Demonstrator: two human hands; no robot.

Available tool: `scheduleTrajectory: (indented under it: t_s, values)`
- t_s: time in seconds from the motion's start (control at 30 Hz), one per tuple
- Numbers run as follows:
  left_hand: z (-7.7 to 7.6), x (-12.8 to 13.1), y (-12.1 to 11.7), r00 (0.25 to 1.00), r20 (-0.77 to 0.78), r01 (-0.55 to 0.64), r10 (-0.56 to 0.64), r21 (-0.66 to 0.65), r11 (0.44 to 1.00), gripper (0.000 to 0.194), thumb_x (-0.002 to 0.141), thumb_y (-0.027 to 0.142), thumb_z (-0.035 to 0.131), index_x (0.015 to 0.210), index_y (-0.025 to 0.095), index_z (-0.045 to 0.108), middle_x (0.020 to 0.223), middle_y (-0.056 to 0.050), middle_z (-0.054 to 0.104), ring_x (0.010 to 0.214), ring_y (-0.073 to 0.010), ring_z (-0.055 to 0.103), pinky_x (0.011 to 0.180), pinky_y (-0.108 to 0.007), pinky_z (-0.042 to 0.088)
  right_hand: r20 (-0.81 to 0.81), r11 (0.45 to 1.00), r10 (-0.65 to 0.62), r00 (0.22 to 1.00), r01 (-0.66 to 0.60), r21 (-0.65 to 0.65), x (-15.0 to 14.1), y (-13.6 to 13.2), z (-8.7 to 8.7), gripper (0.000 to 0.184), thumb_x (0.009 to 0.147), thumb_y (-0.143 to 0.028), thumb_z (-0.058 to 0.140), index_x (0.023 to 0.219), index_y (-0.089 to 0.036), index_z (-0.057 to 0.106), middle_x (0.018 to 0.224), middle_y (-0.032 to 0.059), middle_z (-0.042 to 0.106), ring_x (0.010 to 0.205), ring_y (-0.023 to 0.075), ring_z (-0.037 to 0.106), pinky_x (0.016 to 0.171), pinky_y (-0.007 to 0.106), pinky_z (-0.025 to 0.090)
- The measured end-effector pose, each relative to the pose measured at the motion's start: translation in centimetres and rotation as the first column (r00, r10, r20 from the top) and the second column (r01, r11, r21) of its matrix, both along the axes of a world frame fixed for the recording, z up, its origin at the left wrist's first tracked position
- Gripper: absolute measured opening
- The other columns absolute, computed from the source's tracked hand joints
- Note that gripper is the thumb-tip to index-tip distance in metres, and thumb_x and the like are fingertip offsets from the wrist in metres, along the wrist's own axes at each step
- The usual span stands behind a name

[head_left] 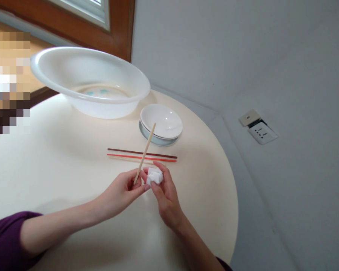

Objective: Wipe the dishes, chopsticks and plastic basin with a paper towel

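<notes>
My left hand [130, 184] is closed around the lower end of a light wooden chopstick [147, 146], which tilts up and to the right. In my right hand [168, 199] is a crumpled white tissue [155, 176], gripped between thumb and fingers. The two hands are close together, and the tissue lies beside my left fingertips. Just beyond them on the table rest a dark brown chopstick [124, 150] and a red chopstick [121, 156], side by side. A pale stick lies along the red one, partly hidden by my hands.
Behind the chopsticks stands a stack of small white dishes [169, 122]. A large white plastic basin [101, 109] occupies the far left of the round table [73, 165]. The wall with a power socket [262, 132] is on the right.
</notes>
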State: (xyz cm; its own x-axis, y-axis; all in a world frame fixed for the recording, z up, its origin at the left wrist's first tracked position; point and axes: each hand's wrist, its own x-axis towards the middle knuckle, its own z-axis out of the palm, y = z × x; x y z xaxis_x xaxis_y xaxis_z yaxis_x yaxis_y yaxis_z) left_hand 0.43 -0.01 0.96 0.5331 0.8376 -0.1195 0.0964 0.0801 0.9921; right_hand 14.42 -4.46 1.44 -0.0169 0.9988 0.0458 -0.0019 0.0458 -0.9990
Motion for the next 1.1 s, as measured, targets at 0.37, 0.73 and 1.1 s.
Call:
scheduleTrajectory:
  t_s: [0.37, 0.73, 1.1]
  values:
    - [0.7, -0.3, 0.2, 0.997, 0.004, -0.081, 0.081, 0.017, 0.997, 0.025, 0.072, 0.042, 0.056, 0.070, 0.018, 0.050, 0.052, 0.008, 0.029, 0.048, -0.0088, 0.031, 0.046, -0.022, 0.027, -0.157, 0.995, -0.087, 0.984, 0.078, -0.066, 0.9, 0.9, -0.7, 0.020, 0.084, -0.038, 0.052, 0.092, -0.020, 0.057, 0.087, 0.0029, 0.063, 0.080, 0.0146, 0.059, 0.074, 0.028, 0.048]
    - [1.4, -0.8, 0.6, 0.971, 0.190, -0.148, 0.146, -0.006, 0.989, 0.022, 0.071, 0.033, 0.062, 0.063, 0.017, 0.048, 0.055, 0.006, 0.040, 0.052, -0.0085, 0.040, 0.048, -0.021, 0.032, -0.069, 0.991, 0.067, 0.995, -0.075, -0.113, 1.3, 0.6, -0.3, 0.039, 0.068, -0.023, 0.064, 0.105, -0.022, 0.052, 0.087, 0.0013, 0.053, 0.078, 0.0138, 0.051, 0.066, 0.024, 0.044]
    - [1.1, -0.7, 0.6, 0.984, 0.178, 0.011, 0.007, -0.097, 0.995, 0.021, 0.067, 0.027, 0.060, 0.059, 0.018, 0.043, 0.052, 0.007, 0.039, 0.049, -0.0073, 0.035, 0.046, -0.021, 0.026, -0.029, 0.992, 0.077, 0.997, -0.079, -0.097, 2.8, 0.4, 1.3, 0.026, 0.072, -0.038, 0.062, 0.062, -0.016, 0.054, 0.067, -0.0008, 0.048, 0.058, 0.0100, 0.044, 0.051, 0.021, 0.035]
